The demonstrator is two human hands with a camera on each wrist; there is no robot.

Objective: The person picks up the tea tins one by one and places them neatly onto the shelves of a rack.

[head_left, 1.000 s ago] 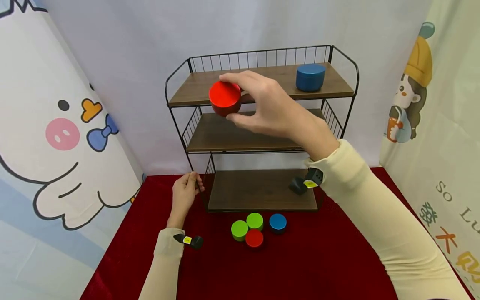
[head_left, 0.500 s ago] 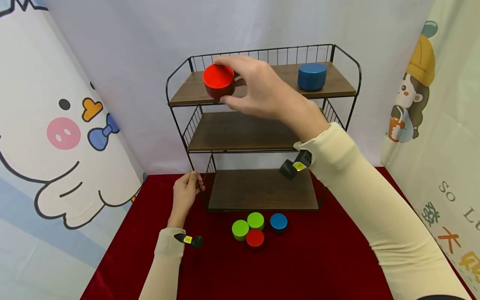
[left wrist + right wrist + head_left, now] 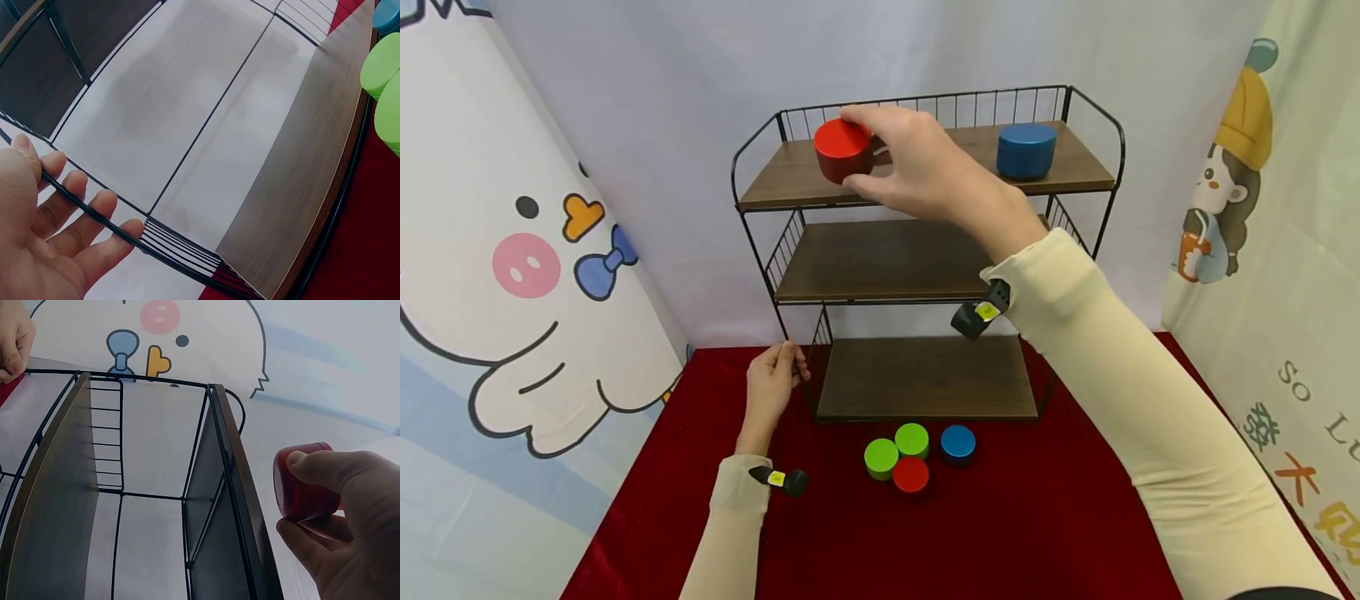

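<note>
Right hand grips red tin from the side, at the left end of the rack's top shelf, near its front edge. Left hand holds the rack's lower left wire post, fingers curled round it. Risk: tin sits close to the lip; an off-square release could tip it off. A second ago the tin hung lower, before the middle shelf; now at top-shelf level.

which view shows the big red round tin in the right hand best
The head view: the big red round tin shows whole, lid and side, at the top shelf, gripped by the right hand. The right wrist view shows only its side between thumb and fingers. The left wrist view misses it.
</note>
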